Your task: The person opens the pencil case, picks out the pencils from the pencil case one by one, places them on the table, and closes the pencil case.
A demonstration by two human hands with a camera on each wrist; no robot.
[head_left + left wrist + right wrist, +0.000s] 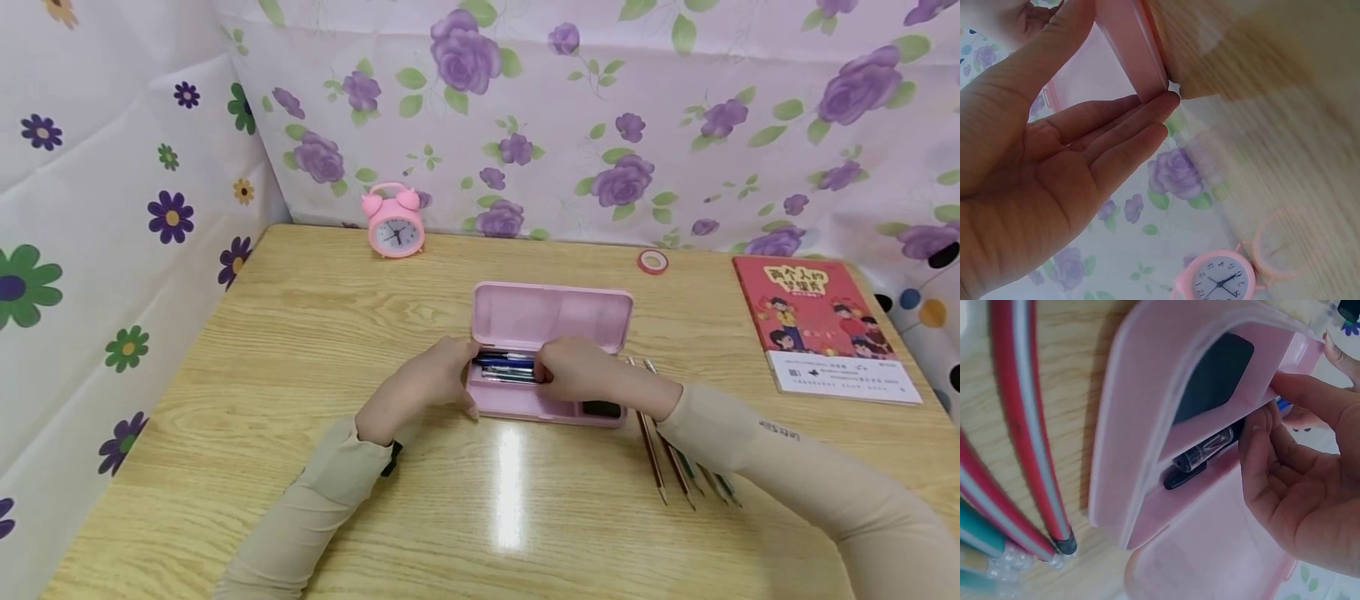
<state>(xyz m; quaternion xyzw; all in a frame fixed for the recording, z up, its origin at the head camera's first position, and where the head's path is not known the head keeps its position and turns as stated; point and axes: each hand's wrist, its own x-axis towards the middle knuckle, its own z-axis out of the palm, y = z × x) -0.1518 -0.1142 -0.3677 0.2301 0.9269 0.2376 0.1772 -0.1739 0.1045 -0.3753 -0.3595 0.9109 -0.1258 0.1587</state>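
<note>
A pink pencil case [551, 317] lies with its lid folded back on the table. Several pens [510, 367], one blue, lie in its long rear compartment. My right hand [573, 367] reaches into the case with curled fingers and grips pens there; a clear-barrelled pen [1207, 450] with a dark end sticks out past the fingers in the right wrist view. At the case's left end is my left hand [435, 375]; its straight fingers [1129, 134] touch the lower corner in the left wrist view. A dark block [1219, 375] sits in the front compartment's right end.
Several pencils [678, 458] lie beside the case, partly under my right forearm. A red book [821, 325] lies at the right, and a roll of tape [652, 262] near the back edge. A pink alarm clock [396, 229] stands at the back left.
</note>
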